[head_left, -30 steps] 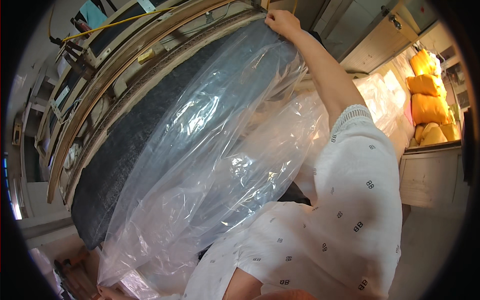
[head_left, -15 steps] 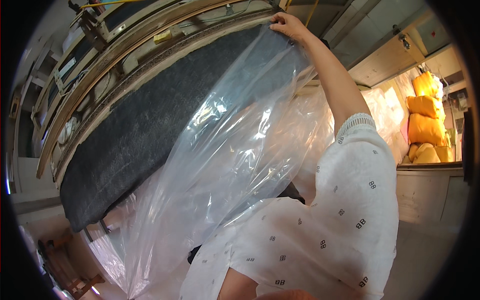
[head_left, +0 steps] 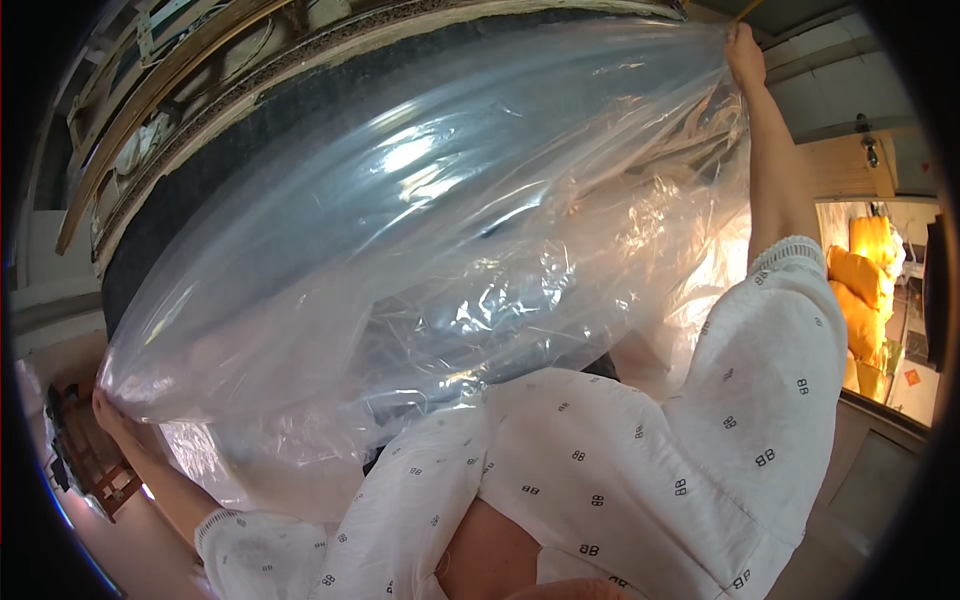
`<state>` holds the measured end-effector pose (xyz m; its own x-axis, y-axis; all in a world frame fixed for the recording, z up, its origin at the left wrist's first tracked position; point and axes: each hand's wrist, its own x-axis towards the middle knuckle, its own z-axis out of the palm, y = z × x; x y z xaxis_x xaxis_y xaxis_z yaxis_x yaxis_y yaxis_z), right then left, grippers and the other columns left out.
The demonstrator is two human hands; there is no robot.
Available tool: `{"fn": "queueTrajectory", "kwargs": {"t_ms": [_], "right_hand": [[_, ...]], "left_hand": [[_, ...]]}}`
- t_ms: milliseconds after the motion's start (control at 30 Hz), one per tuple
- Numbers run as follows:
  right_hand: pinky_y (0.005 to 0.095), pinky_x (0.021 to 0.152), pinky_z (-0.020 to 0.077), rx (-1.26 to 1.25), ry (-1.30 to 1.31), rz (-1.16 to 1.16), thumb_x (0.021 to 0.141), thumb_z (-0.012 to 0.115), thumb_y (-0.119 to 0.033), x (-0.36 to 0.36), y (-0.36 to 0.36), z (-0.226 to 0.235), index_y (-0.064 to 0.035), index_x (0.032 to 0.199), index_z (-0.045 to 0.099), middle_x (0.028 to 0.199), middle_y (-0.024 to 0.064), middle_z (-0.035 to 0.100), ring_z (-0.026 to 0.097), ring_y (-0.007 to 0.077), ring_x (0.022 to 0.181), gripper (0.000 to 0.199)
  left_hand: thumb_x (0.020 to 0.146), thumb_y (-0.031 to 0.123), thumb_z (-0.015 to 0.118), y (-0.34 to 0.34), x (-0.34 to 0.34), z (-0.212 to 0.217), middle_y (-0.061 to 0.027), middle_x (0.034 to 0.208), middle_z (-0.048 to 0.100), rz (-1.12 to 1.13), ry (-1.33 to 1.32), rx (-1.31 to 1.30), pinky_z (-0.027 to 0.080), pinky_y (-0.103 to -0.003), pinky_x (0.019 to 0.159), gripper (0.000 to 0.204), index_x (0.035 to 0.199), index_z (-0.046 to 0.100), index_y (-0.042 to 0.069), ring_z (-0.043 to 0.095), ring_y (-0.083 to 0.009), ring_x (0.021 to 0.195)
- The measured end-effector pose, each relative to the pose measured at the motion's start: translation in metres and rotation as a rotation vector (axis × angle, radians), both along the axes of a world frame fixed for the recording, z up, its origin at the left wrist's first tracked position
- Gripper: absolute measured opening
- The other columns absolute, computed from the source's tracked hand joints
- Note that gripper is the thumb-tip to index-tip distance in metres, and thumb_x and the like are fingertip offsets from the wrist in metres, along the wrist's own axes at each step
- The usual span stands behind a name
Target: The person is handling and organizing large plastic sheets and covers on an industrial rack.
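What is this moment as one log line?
left hand: holds plastic sheet | right hand: holds opposite end | black surface: partly behind sheet

White glare streaks the plastic sheet (head_left: 400, 225) — warm light glows at right — fisheye edges bend into black

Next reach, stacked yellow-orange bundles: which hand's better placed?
Right, probably: the right hand sits nearer the stacked yellow-orange bundles, on their side of the view; the left hand is far across. Both grip the clear plastic sheet.
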<state>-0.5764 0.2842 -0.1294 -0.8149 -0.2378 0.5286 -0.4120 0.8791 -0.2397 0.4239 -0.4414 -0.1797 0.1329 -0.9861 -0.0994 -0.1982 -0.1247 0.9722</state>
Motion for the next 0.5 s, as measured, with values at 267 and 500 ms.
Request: {"fn": "queueTrajectory", "kwargs": {"t_ms": [267,500], "right_hand": [[0.0441,0.078,0.0435,0.048,-0.043,-0.130,0.083,0.050,-0.030,0.021,0.011,-0.014,-0.0125,0.101,0.053,0.098,0.0163,0.061,0.056,0.0368,0.092,0.026],[0.0330,0.089,0.0391,-0.056,-0.315,0.782,0.089,0.046,-0.024,0.207,-0.115,0.019,-0.0068,0.116,0.052,0.118,0.0101,0.053,0.050,0.0232,0.107,0.032]], "left_hand": [[0.088,0.023,0.053,-0.005,-0.076,-0.001,-0.0071,0.114,0.054,-0.109,0.207,0.114,0.042,-0.031,0.089,0.032,0.116,0.052,0.005,0.051,-0.0192,0.101],[0.086,0.025,0.056,0.039,0.025,0.074,-0.0043,0.122,0.051,-0.316,-0.096,-0.111,0.033,-0.029,0.097,0.039,0.120,0.050,0.007,0.046,-0.0177,0.112]]}}
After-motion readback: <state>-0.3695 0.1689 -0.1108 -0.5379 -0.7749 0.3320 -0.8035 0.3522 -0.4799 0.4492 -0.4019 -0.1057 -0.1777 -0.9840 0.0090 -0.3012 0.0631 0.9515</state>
